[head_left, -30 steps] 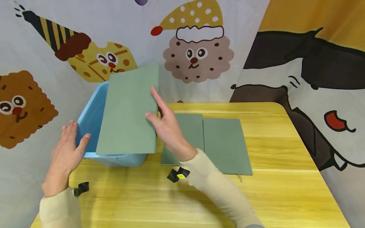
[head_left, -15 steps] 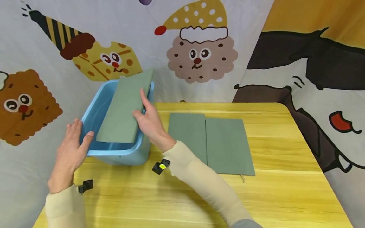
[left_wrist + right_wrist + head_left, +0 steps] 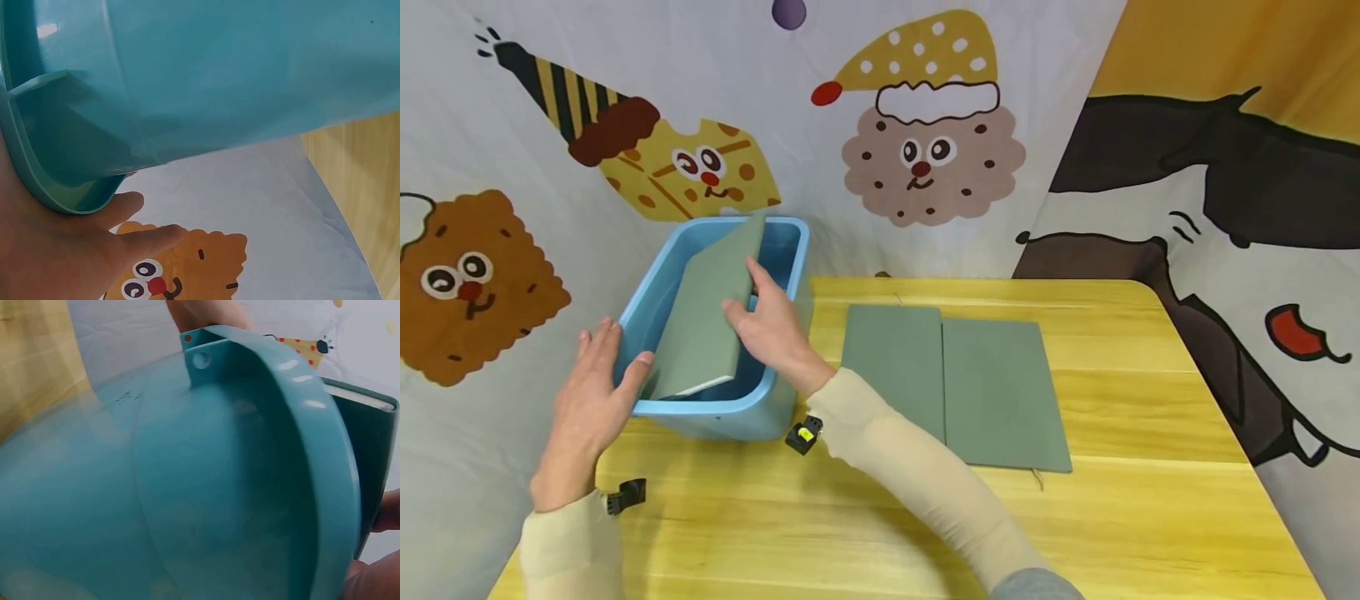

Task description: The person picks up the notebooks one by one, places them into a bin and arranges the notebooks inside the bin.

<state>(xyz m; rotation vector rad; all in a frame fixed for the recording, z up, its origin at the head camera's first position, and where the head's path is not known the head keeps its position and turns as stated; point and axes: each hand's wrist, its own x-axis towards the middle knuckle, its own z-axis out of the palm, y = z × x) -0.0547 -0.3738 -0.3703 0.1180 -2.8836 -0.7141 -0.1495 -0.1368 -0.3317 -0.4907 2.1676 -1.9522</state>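
In the head view, a green hardcover notebook [image 3: 703, 312] leans inside a blue plastic bin [image 3: 715, 406], its white page edges showing at the bottom. My right hand [image 3: 771, 325] grips the notebook's right edge, thumb on the cover, the other fingers partly hidden. The right wrist view has the notebook [image 3: 369, 444] sticking out past the bin's rim, fingers and thumb at its edge. At the bin's left front corner rests my left hand [image 3: 591, 392], its fingers straight along the outside and the thumb by the rim. The left wrist view shows two extended fingers below the rim.
Two more green notebooks lie side by side on the wooden table: the left one [image 3: 895, 358], partly behind my right forearm, and the right one [image 3: 1003, 392], with a thin ribbon at its lower edge. A cartoon-printed cloth [image 3: 820, 158] hangs behind the table.
My right hand has moved left and down, carrying the notebook from above the bin's right side into it. The notebook has tilted more steeply. My left hand has stayed at the rim.
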